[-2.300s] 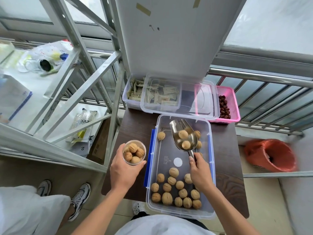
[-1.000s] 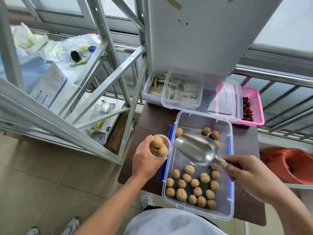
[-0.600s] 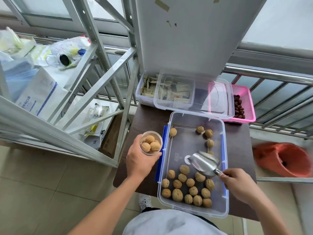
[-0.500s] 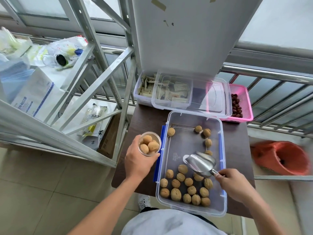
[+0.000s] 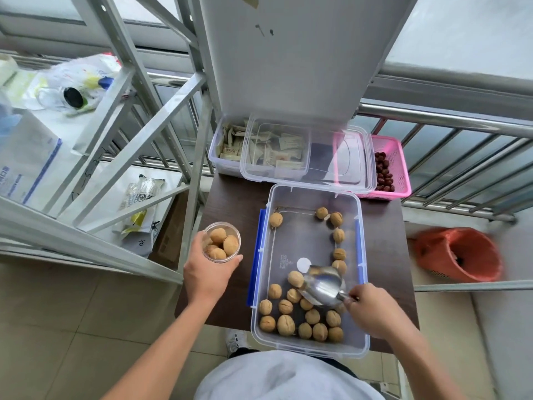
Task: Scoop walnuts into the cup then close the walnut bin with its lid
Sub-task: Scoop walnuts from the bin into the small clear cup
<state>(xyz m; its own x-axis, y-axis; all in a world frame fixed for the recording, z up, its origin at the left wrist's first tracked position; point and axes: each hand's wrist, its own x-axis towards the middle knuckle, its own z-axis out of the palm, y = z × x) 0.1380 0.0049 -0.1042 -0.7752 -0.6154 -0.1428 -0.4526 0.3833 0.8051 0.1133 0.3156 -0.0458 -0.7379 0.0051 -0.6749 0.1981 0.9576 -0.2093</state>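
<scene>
A clear walnut bin (image 5: 308,346) with blue side clips stands open on a dark wooden table (image 5: 230,197). Several walnuts (image 5: 285,324) lie in its near end and a few along its right wall. My left hand (image 5: 206,277) holds a clear plastic cup (image 5: 221,242) full of walnuts, left of the bin. My right hand (image 5: 369,310) grips the handle of a metal scoop (image 5: 324,287), whose bowl is down among the near walnuts. The clear lid (image 5: 340,157) rests across two containers behind the bin.
Behind the bin stand a clear box of paper packets (image 5: 230,145) and a pink basket of red dates (image 5: 389,168). A white panel (image 5: 288,53) rises above them. A metal rack (image 5: 138,116) with bags is on the left, an orange-lined bin (image 5: 461,255) on the right.
The scoop tipped its walnuts into the cup, then swung back and dropped into the bin's near pile. The cup stayed left of the bin, now fuller.
</scene>
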